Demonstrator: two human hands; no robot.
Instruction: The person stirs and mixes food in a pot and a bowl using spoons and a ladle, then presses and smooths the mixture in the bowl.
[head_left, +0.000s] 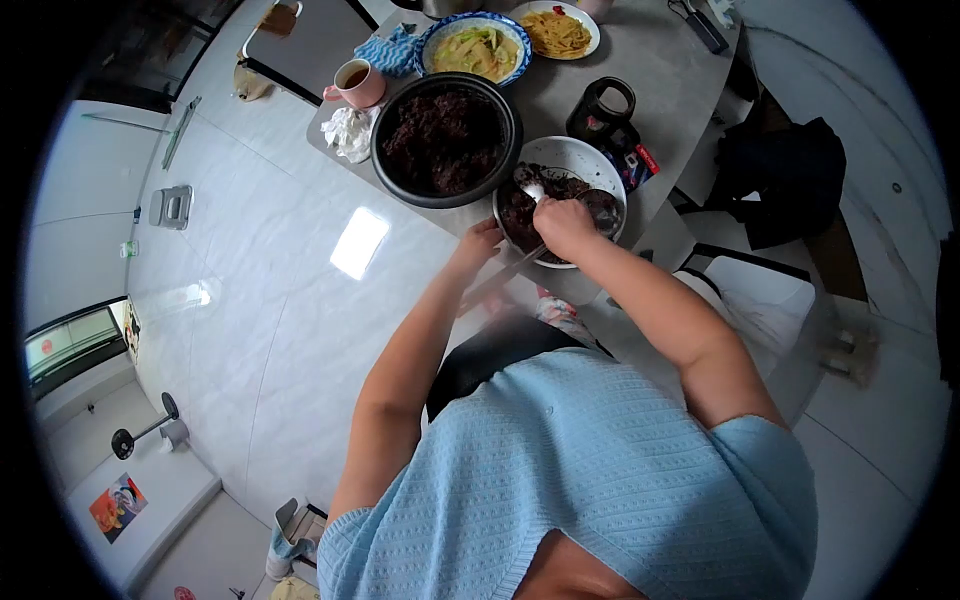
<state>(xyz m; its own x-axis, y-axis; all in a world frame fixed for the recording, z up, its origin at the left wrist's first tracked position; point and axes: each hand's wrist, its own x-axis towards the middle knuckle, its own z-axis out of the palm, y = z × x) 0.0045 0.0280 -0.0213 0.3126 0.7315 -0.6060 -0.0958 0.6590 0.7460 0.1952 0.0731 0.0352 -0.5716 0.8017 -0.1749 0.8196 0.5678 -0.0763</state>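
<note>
A white bowl (577, 150) stands near the table's front edge with a dark, sticky, rice-like food (519, 222) in it. My right hand (566, 226) is closed over the bowl around a utensil; a pale, spoon-like part (532, 186) shows beyond the fingers, and the rest is hidden. A dark rounded shape (601, 207) lies in the bowl beside that hand; I cannot tell what it is. At the bowl's left side, my left hand (482, 240) grips the rim. Just to the left sits a large black pot (385, 172) holding a heap of dark reddish food (445, 138).
Behind the pot are a blue-rimmed dish (427, 52) and a plate of yellow strips (555, 35). A pink mug (358, 86), crumpled tissue (350, 132) and blue cloth (388, 50) lie left. A black mug-like container (603, 110) stands right of the bowl.
</note>
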